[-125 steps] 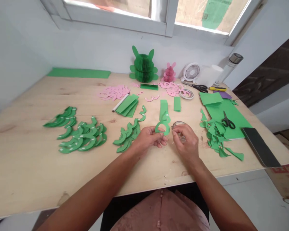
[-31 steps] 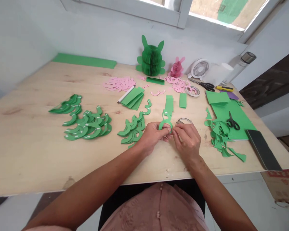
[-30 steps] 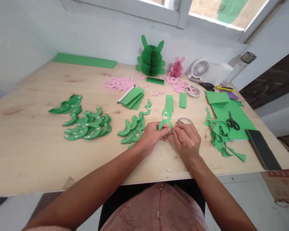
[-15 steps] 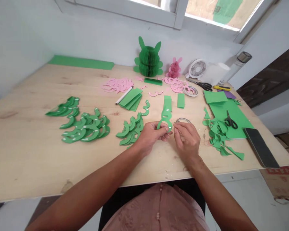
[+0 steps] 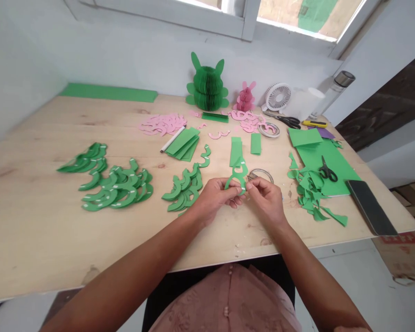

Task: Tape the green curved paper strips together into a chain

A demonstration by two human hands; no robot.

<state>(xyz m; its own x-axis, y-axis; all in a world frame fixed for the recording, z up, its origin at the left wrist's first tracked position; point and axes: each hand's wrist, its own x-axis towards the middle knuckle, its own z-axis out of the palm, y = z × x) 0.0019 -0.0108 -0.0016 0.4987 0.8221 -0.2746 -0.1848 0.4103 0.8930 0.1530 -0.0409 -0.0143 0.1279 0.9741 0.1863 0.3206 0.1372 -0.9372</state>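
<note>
My left hand (image 5: 216, 198) pinches a green curved paper cutout (image 5: 240, 177) with small white strips on it, held above the table. My right hand (image 5: 265, 197) is at the cutout's right edge, its thumb and forefinger pressed together; what they hold, if anything, is too small to make out. Just behind the right hand lies a roll of tape (image 5: 262, 173), partly hidden by the fingers. Left of my left hand is a pile of green curved cutouts (image 5: 184, 186). A green paper strip (image 5: 235, 150) lies behind the held cutout.
More green cutouts (image 5: 119, 186) spread at the left. Green scraps (image 5: 309, 189), black scissors (image 5: 328, 169) and a phone (image 5: 371, 207) lie at the right. Toward the wall stand a green paper honeycomb figure (image 5: 208, 87), a pink one (image 5: 245, 97) and a white fan (image 5: 278, 97). Pink cutouts (image 5: 162, 124) lie nearby.
My right hand has moved in to the edge of the held cutout, closing the small gap between the hands. The whole view has shifted slightly.
</note>
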